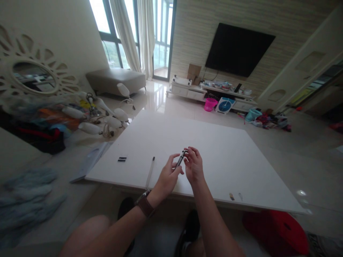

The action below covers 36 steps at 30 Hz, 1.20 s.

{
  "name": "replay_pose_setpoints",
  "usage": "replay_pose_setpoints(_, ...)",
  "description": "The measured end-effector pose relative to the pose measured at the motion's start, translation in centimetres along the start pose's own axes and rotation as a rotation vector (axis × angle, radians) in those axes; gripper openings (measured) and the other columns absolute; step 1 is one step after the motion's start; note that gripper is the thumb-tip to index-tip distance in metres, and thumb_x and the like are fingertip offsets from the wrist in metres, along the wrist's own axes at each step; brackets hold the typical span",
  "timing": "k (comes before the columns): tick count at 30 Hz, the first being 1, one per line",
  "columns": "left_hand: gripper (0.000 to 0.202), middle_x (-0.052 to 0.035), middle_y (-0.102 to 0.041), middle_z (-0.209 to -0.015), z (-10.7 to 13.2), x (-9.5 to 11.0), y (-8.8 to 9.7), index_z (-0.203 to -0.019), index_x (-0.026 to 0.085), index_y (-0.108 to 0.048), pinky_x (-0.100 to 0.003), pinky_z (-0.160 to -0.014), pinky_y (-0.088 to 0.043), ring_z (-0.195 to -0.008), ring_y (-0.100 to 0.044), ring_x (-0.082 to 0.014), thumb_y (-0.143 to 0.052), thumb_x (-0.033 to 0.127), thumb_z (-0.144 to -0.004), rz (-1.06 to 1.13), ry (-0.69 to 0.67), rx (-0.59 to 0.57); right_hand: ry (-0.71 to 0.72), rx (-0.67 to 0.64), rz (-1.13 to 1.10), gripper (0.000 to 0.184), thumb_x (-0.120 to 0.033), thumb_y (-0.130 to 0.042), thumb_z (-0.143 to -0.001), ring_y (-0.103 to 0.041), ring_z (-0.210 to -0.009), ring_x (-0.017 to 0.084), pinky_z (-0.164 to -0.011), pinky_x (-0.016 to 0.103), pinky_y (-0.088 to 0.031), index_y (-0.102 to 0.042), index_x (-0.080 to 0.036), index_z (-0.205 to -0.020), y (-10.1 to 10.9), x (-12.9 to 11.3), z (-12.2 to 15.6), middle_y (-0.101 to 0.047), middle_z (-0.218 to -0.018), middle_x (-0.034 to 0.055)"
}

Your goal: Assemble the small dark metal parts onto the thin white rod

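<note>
I have the white worktop in front of me, my left hand and right hand over its near part. A thin pale rod lies left of them, dark end pointing away from me. The slim dark tool sits between the 2 hands, long axis slanting up to the right, far end at the right hand. My left grip pinches it; I can't tell whether the right grip pinches or just touches. Farther left lie 2 black strips.

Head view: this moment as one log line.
left hand: holds slim dark object; right hand: at its upper end; white table: thin dark-tipped stick
</note>
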<state>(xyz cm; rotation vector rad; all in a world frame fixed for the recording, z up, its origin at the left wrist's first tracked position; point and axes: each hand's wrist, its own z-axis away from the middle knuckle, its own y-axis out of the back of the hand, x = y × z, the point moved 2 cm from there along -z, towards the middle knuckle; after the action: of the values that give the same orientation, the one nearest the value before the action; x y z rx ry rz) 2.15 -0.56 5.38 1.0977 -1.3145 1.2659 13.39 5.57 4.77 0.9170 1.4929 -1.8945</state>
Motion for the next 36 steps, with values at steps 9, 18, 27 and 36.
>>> replay_pose_setpoints(9,0.042,-0.0005,-0.058,-0.088,-0.4,0.2,0.8,-0.132,0.025,-0.057,-0.026,-0.071,-0.043,-0.076,-0.053,-0.0150,-0.058,0.032,-0.090,-0.161,-0.137,0.100,0.039,-0.094,0.184,0.034,-0.033,-0.088,-0.063,-0.059,-0.069,0.011,-0.063,0.024,-0.038,-0.068,-0.021,-0.088,-0.3,0.3,0.5,-0.070,-0.083,-0.0022)
replay_pose_setpoints(18,0.032,0.0029,-0.052,-0.081,-0.5,0.4,1.1,-0.121,0.023,-0.059,-0.024,-0.066,-0.038,-0.071,-0.049,-0.0138,-0.059,0.033,-0.091,-0.175,-0.171,0.212,0.050,-0.140,0.252,0.032,-0.039,-0.086,-0.068,-0.060,-0.068,0.011,-0.063,0.024,-0.040,-0.068,-0.020,-0.088,-0.6,0.9,0.7,-0.069,-0.088,-0.0010)
replay_pose_setpoints(27,0.029,-0.0011,-0.058,-0.087,-0.6,0.7,1.5,-0.115,0.021,-0.066,-0.025,-0.071,-0.043,-0.083,-0.055,-0.0166,-0.063,0.033,-0.089,-0.122,-0.172,0.258,0.039,-0.141,0.238,0.029,-0.040,-0.083,-0.071,-0.060,-0.066,0.010,-0.060,0.023,-0.039,-0.068,-0.021,-0.089,-0.2,0.9,0.7,-0.068,-0.086,-0.0023)
replay_pose_setpoints(36,0.028,-0.0022,-0.062,-0.088,-0.8,0.6,1.5,-0.114,0.020,-0.068,-0.027,-0.072,-0.046,-0.086,-0.058,-0.0176,-0.063,0.033,-0.090,-0.124,-0.172,0.230,0.068,-0.157,0.260,0.030,-0.039,-0.083,-0.072,-0.060,-0.066,0.010,-0.062,0.024,-0.040,-0.069,-0.021,-0.091,-0.2,1.1,0.5,-0.067,-0.083,-0.0026)
